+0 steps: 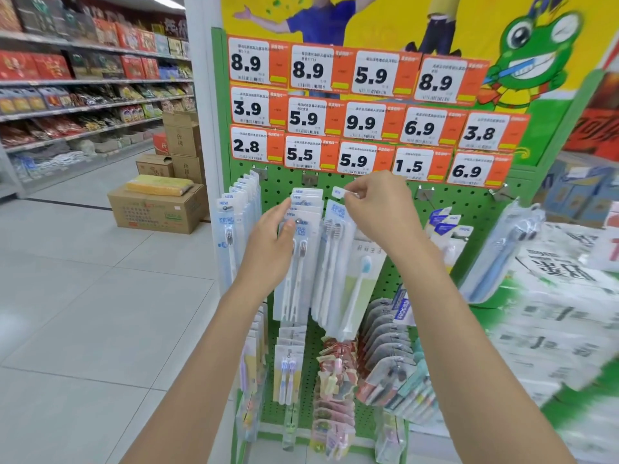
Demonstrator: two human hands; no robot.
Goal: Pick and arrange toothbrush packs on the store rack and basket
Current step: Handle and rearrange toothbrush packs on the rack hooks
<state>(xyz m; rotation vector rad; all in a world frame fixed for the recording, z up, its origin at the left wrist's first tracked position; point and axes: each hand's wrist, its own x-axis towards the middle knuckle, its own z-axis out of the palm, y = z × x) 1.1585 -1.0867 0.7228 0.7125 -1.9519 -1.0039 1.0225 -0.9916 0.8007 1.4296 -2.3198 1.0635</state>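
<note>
Fourteen price tags (363, 123) (four, five, five by row), one left hand (268, 249), one right hand (378, 209)

The toothbrush packs (298, 256) were clear, glossy plastic blisters over smooth printed card, and they hung from thin bare-metal hooks (423, 193) set in a pegboard rack (469, 204) of matt green perforated board. Above them, the price tags (301, 155) were white and orange printed paper with a slight sheen. On the left, the cardboard boxes (157, 212) looked matt, brown and a little rough, while the floor tiles (83, 296) were pale, smooth and softly glossy.
</note>
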